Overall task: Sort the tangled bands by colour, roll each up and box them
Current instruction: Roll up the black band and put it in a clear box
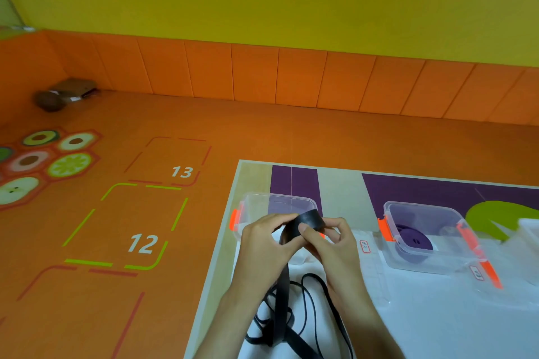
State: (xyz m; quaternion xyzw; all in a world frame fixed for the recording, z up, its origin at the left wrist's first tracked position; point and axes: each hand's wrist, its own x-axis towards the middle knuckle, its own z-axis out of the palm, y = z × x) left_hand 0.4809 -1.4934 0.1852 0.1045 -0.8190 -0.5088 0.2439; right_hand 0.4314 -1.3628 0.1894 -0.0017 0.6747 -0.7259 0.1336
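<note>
While the left grip and right grip pinch the black band above the worktop's left side, wind each turn flat and taut; feed the loose tail evenly, then lower the roll into the clear box just beyond.

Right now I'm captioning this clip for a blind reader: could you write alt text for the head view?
The left hand and right hand pinch a partly rolled black band, its loose tail trailing onto a white sheet. Behind them stands a clear box; a second box to the right holds a coiled purple band.
</note>
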